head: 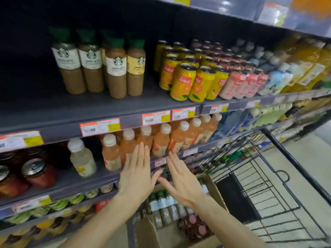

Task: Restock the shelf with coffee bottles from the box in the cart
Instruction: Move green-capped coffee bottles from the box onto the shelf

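Both hands are held flat with fingers straight, gripping nothing; the left hand and right hand hover side by side, thumbs nearly touching, above the cardboard box in the cart; the grip of each is open. The boxed coffee bottles lie directly below the wrists, green caps upward, apart from either hand. More shelved coffee bottles stand on the upper shelf, well above the hands, with bare shelf to their left; yellow cans and pink cans stand to their right. Behind the fingertips, peach-coloured juice bottles fill the lower shelf; a pale bottle and red cans stand further left.
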Tool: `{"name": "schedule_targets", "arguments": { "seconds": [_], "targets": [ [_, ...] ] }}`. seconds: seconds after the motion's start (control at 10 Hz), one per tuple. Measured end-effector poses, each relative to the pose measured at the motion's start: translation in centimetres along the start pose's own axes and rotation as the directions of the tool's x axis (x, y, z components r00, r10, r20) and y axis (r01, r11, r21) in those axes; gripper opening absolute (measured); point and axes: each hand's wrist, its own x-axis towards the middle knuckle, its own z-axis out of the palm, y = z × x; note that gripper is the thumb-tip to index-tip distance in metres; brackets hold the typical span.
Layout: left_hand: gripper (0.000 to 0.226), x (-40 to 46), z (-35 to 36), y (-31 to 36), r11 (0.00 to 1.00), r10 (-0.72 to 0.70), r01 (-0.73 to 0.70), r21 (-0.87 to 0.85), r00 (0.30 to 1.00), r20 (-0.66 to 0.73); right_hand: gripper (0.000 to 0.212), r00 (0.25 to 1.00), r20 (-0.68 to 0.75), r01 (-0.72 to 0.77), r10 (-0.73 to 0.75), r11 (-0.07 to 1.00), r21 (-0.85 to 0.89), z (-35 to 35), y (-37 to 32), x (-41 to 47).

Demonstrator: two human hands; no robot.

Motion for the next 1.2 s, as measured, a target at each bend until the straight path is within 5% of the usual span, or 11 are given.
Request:
{"name": "schedule_targets", "arguments": {
  "seconds": [0.2,0.3,0.5,0.7,0.8,1.0,1.2],
  "targets": [
    [0.101,-0.6,9.4,4.7,0.992,-0.068,0.022,0.123,0.920,0.386,0.103,0.918,0.347,-0.223,0.193,0.973,0.050,7.7,8.0,-5.2],
    [0.100,0.2,13.7,7.3,0.982,-0.066,-0.016,0.187,0.903,0.424,0.121,0.866,0.395,-0.355,0.307,0.934,0.051,10.4,14.1,-7.1],
    [0.089,1.6,24.2,13.0,0.987,-0.147,0.077,0.143,0.800,0.582,0.093,0.748,0.408,-0.579,0.523,0.815,0.017,16.0,27.1,-9.3],
    [0.082,1.3,33.2,12.5,0.935,-0.353,0.291,0.200,0.784,0.510,0.063,0.744,0.405,-0.584,0.531,0.812,0.008,22.4,33.8,-5.8],
    [0.079,0.9,35.2,11.6,0.864,-0.482,0.471,0.177,0.673,0.561,0.053,0.740,0.404,-0.589,0.538,0.808,0.002,26.0,35.2,-4.0],
    [0.099,-3.9,51.8,3.5,0.802,-0.591,0.525,0.284,0.632,0.502,0.039,0.671,0.383,-0.672,0.635,0.739,-0.048,29.6,37.2,-2.9],
    [0.074,-0.5,43.6,6.9,0.703,-0.673,0.659,0.265,0.496,0.549,0.033,0.648,0.326,-0.677,0.688,0.717,-0.168,31.4,36.1,-2.3]
  ]
}}
